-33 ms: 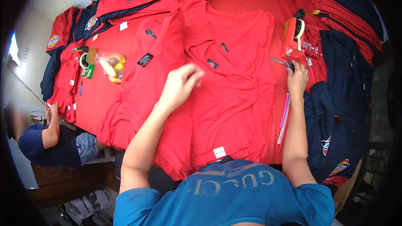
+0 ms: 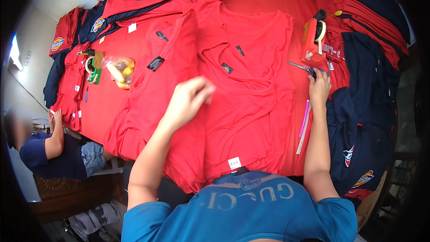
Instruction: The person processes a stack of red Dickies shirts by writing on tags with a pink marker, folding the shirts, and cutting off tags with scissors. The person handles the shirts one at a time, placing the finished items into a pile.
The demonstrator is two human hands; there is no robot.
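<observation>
My left hand [image 2: 190,101] hovers over the red sleeveless garments, slightly blurred, its fingers loosely bent and apart with nothing in them. Below it lies a red garment [image 2: 174,62] with a dark neck label. Beside that, another red tank top [image 2: 251,103] is spread flat in front of me, with a white tag at its near end. At the right, my right hand [image 2: 320,86] has its fingers curled on the dark handles of a pair of scissors [image 2: 298,66]. The blades point left over the red cloth; the fingers partly hide the handles.
A red tape dispenser [image 2: 309,45] stands just beyond the scissors. A pink pen [image 2: 304,118] and a ruler [image 2: 304,133] lie by my right forearm. Folded navy garments [image 2: 363,85] fill the right side. Farther left are a green tape dispenser [image 2: 95,69], a plastic bag [image 2: 120,72] and a seated person [image 2: 53,152].
Both hands have shifted slightly toward me. The scissors' blades stay where they were, and more of the handles shows beyond my right fingers.
</observation>
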